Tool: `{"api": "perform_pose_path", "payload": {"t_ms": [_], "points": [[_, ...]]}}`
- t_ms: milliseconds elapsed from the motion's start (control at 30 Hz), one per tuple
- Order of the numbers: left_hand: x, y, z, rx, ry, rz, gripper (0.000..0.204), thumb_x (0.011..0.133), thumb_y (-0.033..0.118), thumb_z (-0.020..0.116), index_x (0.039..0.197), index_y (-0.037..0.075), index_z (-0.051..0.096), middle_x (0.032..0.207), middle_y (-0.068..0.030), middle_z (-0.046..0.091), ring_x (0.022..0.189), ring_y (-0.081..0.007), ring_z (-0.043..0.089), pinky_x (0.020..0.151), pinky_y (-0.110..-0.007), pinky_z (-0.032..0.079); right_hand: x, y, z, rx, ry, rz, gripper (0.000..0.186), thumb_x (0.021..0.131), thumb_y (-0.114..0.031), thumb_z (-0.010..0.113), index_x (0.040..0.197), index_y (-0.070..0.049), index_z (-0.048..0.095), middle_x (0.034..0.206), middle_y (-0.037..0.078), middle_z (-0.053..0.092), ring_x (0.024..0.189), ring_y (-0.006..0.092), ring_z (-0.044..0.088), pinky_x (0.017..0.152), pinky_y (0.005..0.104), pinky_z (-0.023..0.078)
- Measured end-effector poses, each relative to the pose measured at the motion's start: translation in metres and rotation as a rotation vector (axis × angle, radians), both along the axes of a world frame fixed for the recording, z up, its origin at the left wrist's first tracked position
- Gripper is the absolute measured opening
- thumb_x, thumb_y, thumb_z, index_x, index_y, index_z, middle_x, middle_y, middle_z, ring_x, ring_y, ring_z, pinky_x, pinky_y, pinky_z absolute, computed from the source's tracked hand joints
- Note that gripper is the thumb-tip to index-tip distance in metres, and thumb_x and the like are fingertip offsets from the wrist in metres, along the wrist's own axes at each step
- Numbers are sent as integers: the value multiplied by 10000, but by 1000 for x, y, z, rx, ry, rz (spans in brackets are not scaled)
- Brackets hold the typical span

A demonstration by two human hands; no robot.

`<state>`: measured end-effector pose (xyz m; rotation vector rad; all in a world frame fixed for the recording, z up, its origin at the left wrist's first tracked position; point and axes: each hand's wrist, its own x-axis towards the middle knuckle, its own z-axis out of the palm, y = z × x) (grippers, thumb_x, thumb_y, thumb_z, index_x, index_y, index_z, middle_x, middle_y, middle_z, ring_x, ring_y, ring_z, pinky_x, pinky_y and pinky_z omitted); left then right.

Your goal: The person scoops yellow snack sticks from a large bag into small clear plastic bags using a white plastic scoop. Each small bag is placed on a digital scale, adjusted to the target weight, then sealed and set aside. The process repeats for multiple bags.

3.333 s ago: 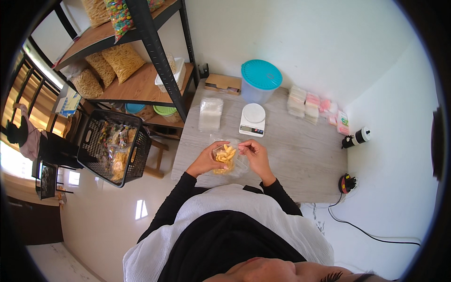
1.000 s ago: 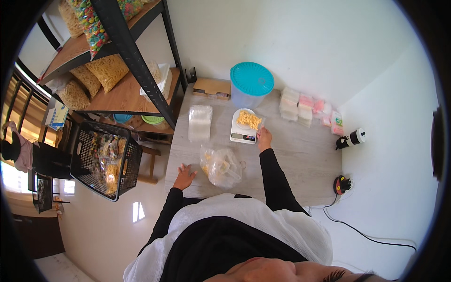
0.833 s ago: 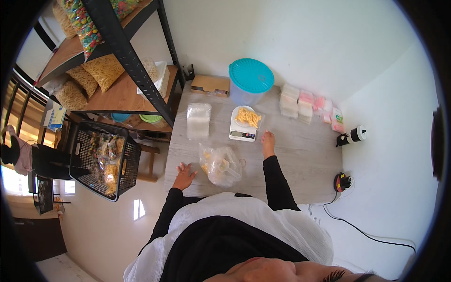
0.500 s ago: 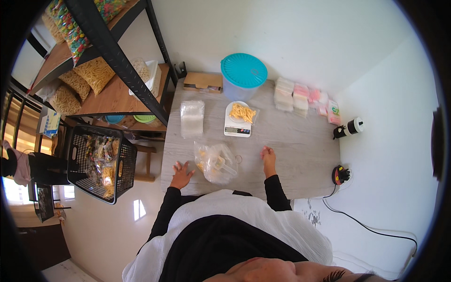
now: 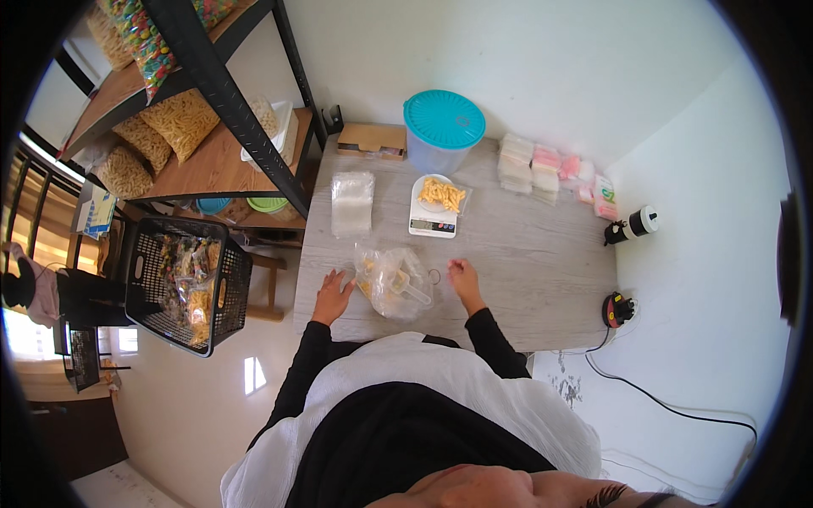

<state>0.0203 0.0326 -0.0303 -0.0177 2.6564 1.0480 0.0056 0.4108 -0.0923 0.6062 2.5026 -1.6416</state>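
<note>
My left hand [image 5: 335, 296] lies at the left side of a clear plastic bag [image 5: 391, 296], its fingers spread and holding nothing. Some yellow snack pieces and a clear plastic scoop [image 5: 412, 290] show through the crumpled bag. Right of the bag a thin rubber band [image 5: 434, 276] rests on the table. Close beside that band is my right hand [image 5: 464, 286], fingers loosely bent and slightly apart, with nothing visible in them. Farther back, a white digital scale [image 5: 433, 225] carries a small clear bag of yellow snack sticks [image 5: 441, 196].
Behind the scale stands a tub with a turquoise lid [image 5: 445, 120], beside a cardboard box [image 5: 371, 141]. Clear bags [image 5: 352, 203] are stacked at left; more packs [image 5: 529, 169] lie back right. A black basket [image 5: 190, 284] of packed snacks stands left, below shelves [image 5: 207, 176].
My right hand has moved left toward the rubber band and the bag. My left hand has shifted slightly forward, closer to the bag. The whole view has tilted a little.
</note>
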Motion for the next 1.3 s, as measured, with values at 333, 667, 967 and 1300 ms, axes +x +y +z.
{"api": "perform_pose_path", "payload": {"t_ms": [333, 667, 967, 1300], "points": [[7, 11, 37, 64, 95, 11, 515, 958, 427, 584, 1350, 93, 568, 1510, -228, 405, 1408, -420, 360, 1111, -547, 322, -129, 22, 36, -590, 91, -417, 196, 963, -144, 586, 1114, -20, 599, 922, 54, 634, 752, 158, 645, 647, 296, 554], [9, 24, 75, 219, 312, -48, 435, 908, 243, 693, 1278, 30, 605, 1394, -242, 527, 1347, -400, 447, 1109, -435, 375, -97, -1, 140, 122, 390, 25, 127, 892, -49, 639, 989, -14, 712, 818, 52, 692, 720, 141, 626, 688, 275, 502], [-16, 85, 178, 602, 176, -404, 790, 808, 252, 803, 1467, 66, 409, 1486, -158, 450, 1393, -294, 412, 1148, -378, 319, -9, -14, 266, -165, 158, 544, 166, 913, -115, 665, 1034, -16, 721, 884, 20, 699, 746, 108, 595, 701, 270, 493], [-8, 89, 180, 1273, -539, -661, 1107, 649, 297, 905, 1532, 66, 280, 1457, -124, 439, 1374, -236, 410, 1150, -349, 278, 19, -54, 300, -49, 256, 782, 190, 905, -24, 637, 1066, -65, 728, 907, 48, 636, 822, 155, 611, 754, 294, 493]]}}
